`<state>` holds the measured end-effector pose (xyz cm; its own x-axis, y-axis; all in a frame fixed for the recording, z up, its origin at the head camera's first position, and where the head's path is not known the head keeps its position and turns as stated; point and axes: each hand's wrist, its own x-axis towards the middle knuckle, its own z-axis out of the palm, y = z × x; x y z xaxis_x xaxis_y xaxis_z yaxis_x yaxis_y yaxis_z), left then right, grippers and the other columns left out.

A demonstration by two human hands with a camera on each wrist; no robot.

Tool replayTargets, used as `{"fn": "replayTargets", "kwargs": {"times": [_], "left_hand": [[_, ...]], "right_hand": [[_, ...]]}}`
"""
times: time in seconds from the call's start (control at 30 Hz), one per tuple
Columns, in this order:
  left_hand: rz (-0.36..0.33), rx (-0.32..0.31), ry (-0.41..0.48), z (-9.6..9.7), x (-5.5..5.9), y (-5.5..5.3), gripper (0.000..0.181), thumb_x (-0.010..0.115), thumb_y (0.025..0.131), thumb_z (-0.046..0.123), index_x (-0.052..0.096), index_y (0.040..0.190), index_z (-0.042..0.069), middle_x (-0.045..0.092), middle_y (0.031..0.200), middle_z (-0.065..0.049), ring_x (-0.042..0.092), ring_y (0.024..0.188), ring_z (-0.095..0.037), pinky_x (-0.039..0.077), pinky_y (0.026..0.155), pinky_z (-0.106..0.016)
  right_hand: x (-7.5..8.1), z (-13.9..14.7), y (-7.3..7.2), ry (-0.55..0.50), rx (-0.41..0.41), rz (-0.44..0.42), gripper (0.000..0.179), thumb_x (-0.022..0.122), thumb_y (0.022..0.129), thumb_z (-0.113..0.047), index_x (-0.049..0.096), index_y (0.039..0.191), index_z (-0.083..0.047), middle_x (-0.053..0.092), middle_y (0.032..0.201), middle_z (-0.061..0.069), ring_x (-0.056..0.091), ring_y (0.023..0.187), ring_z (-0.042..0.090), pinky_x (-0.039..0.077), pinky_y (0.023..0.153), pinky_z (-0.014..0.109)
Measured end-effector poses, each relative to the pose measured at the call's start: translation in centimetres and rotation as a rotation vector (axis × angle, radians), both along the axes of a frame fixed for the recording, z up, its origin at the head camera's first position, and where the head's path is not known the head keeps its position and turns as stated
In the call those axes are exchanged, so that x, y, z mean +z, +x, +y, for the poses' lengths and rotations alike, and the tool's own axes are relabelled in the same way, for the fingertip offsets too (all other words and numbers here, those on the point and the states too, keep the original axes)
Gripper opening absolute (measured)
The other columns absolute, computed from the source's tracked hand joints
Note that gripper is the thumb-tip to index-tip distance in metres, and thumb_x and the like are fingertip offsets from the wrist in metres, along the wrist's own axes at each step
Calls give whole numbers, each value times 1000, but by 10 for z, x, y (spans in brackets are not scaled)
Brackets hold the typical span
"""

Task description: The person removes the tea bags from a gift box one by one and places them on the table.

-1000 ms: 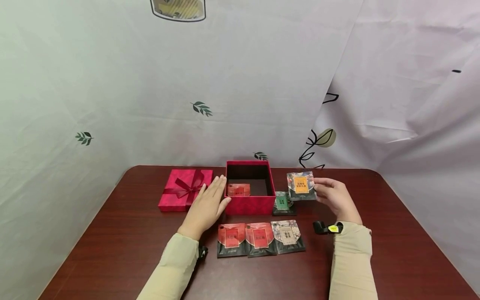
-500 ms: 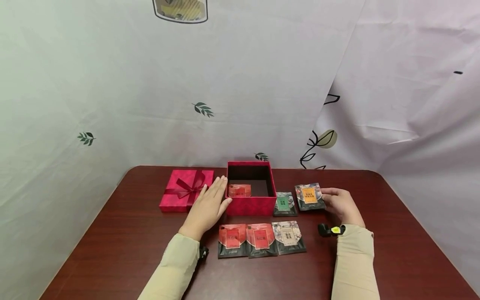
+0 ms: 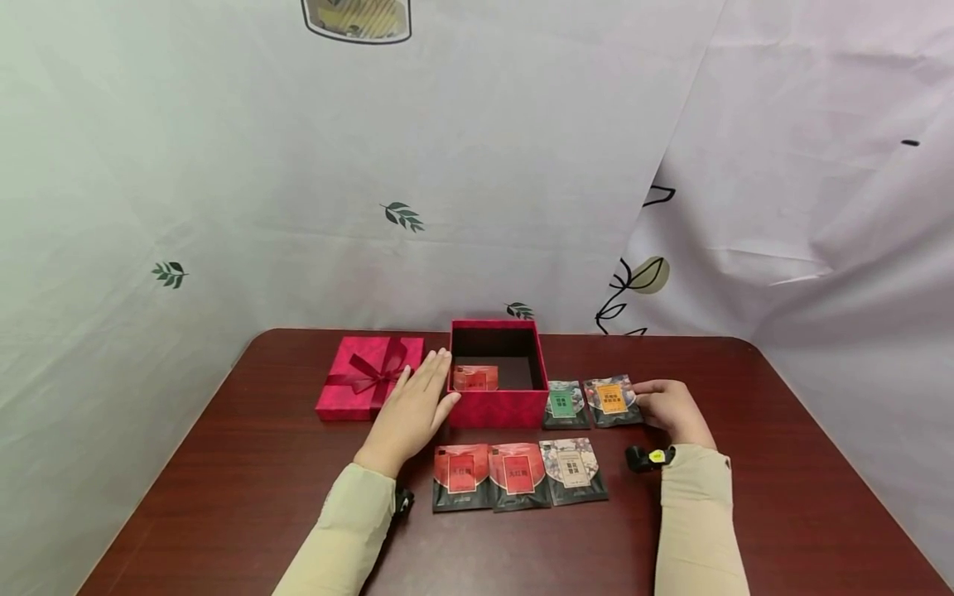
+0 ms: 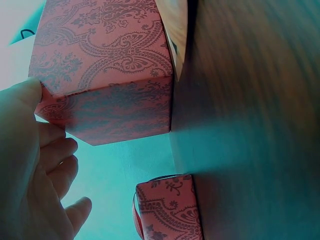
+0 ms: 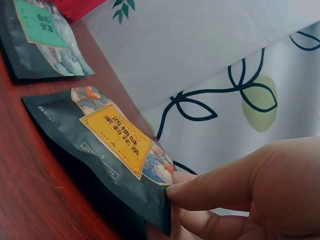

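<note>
My right hand (image 3: 674, 411) pinches the right edge of a tea sachet with a yellow label (image 5: 117, 142) between thumb and fingers. That sachet lies low over the table, its near edge tilted up in the right wrist view. Left of it is a green-labelled tea sachet (image 3: 564, 404), beside the red gift box (image 3: 498, 409). The box has no lid on, and a red tea sachet (image 3: 475, 378) shows inside at the left. With straight fingers, my left hand (image 3: 408, 411) rests against the box's left side; in the left wrist view its fingertips touch the patterned wall (image 4: 100, 55).
Two red tea sachets (image 3: 460, 480) and a beige-labelled one (image 3: 573, 470) form a row in front of the box. The red lid with a ribbon bow (image 3: 350, 401) lies left of the box. A pale curtain (image 3: 477, 165) hangs behind the brown table (image 3: 246, 497).
My right hand has lowered the yellow-labelled sachet from the air to the table, beside the green-labelled one, shifting slightly left at the end. The left hand stays at the box.
</note>
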<state>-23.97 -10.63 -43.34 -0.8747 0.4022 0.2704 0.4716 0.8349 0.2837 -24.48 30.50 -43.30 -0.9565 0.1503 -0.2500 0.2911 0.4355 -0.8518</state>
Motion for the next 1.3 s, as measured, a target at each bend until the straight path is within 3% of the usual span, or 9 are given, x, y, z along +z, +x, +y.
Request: {"fn": "replayTargets", "kwargs": {"times": [0.2,0.47,0.63,0.77,1.0,1.17,1.3], "left_hand": [[3,-1,2,0,0,0,72,52,105,43,27,161,6,28,166,-11,23,154,-28,19,122,-55],[0,0,6,1,0,0,72,53,104,43,27,160,6,28,165,-11,23,153,-28,18,123,-55],[2,3,6,1,1,0,72,53,104,43,28,160,5,28,165,-11,24,153,-29,19,122,-55],[11,0,8,1,0,-1,72,54,104,42,28,160,4,29,165,-12,26,152,-30,20,122,-56],[14,-4,7,1,1,0,70,53,105,41,29,160,5,29,165,-12,24,153,-28,20,122,-55],[15,-6,11,1,0,-1,70,53,105,41,29,160,5,29,165,-12,24,153,-29,20,122,-55],[12,-7,11,1,0,-1,71,53,105,42,28,160,5,29,165,-12,24,153,-30,20,122,-56]], "right_hand": [[-2,-3,-2,82,-6,19,34,53,96,1,61,124,17,63,116,31,63,82,17,56,69,31],[1,-5,-1,176,-1,16,29,52,99,2,62,121,18,65,105,27,61,79,23,60,72,37],[4,-5,0,206,4,23,30,52,99,1,61,122,19,63,109,32,64,86,30,60,78,45],[7,-9,0,217,4,50,31,52,100,-2,61,123,16,63,111,31,64,85,29,60,75,40],[17,-26,-3,158,-1,135,34,50,104,-9,60,127,13,66,108,28,64,82,28,54,66,31],[23,-43,-6,124,15,220,35,48,106,-12,61,129,10,65,113,30,66,90,37,57,74,40],[25,-57,-7,41,26,282,33,49,105,-11,62,129,8,65,115,30,69,93,32,60,82,43]]}}
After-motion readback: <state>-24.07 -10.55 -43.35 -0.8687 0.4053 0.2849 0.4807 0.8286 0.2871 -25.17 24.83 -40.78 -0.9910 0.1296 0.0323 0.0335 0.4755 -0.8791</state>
